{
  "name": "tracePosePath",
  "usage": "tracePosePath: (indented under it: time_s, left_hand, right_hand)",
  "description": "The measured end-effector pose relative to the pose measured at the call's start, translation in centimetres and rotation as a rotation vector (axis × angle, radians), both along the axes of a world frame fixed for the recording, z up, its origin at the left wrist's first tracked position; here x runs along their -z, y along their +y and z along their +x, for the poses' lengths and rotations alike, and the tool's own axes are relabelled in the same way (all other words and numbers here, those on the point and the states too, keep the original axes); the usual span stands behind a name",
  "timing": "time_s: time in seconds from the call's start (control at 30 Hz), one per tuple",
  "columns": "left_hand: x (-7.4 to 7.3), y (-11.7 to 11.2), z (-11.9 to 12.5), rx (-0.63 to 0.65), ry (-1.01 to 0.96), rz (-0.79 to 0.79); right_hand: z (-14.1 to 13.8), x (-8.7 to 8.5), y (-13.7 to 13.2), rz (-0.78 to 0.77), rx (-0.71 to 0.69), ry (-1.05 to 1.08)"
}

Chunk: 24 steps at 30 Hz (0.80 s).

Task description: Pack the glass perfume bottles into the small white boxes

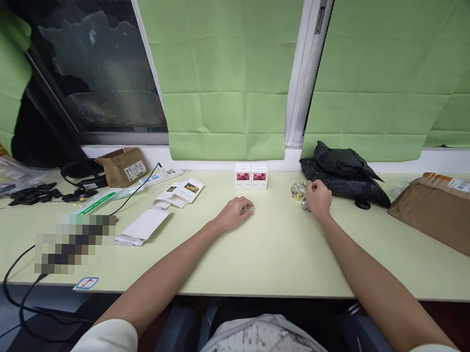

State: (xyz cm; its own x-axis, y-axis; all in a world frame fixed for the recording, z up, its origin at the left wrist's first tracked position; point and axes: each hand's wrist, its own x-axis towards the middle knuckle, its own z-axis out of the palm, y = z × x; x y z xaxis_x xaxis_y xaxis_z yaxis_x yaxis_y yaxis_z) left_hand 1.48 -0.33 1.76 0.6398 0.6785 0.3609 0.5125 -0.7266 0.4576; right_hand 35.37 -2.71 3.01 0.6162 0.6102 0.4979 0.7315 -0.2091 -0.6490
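My left hand [237, 212] rests on the pale green desk [255, 253], its fingers curled; something small and shiny seems to sit under the fingertips, too small to name. My right hand [317, 197] is closed beside a cluster of small clear, gold-capped bottles [298, 192] and touches them. Behind both hands, near the wall, two small white boxes [251, 176] with red pictures stand side by side.
A black plastic bag [343, 174] lies behind my right hand. A brown parcel [436, 208] sits at the right. Flat white cartons and cards [180, 192], a white envelope [144, 225], a brown paper package [123, 166], black cables and parts fill the left.
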Motion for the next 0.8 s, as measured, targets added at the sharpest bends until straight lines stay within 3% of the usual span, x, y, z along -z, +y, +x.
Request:
tracePosePath:
  time_s: [0.2, 0.33, 0.43, 0.53, 0.7, 0.8]
  left_hand:
    - [-0.3, -0.7, 0.4, 0.017, -0.017, -0.004]
    - [-0.5, -1.7, 1.2, 0.010, -0.046, -0.052]
    - [-0.7, -2.2, 1.8, 0.002, -0.035, -0.066]
    - [-0.8, -2.3, 2.0, 0.011, -0.025, -0.054]
    - [-1.0, -2.3, 2.0, 0.052, -0.022, -0.062]
    - [-0.7, -2.4, 2.0, 0.040, -0.048, -0.085]
  right_hand:
    - [-5.5, 0.6, -0.5, 0.171, -0.395, 0.027]
    - [-9.4, 0.6, -1.5, 0.163, -0.780, 0.151]
    - [-11.7, 0.5, -2.7, 0.136, -0.979, 0.122]
    - [-12.6, 0.3, -3.7, 0.090, -1.032, 0.026]
    - [-11.7, -0.1, -4.0, 0.058, -0.948, -0.223]
    - [-11.1, -0.3, -3.8, -0.003, -0.934, -0.255]
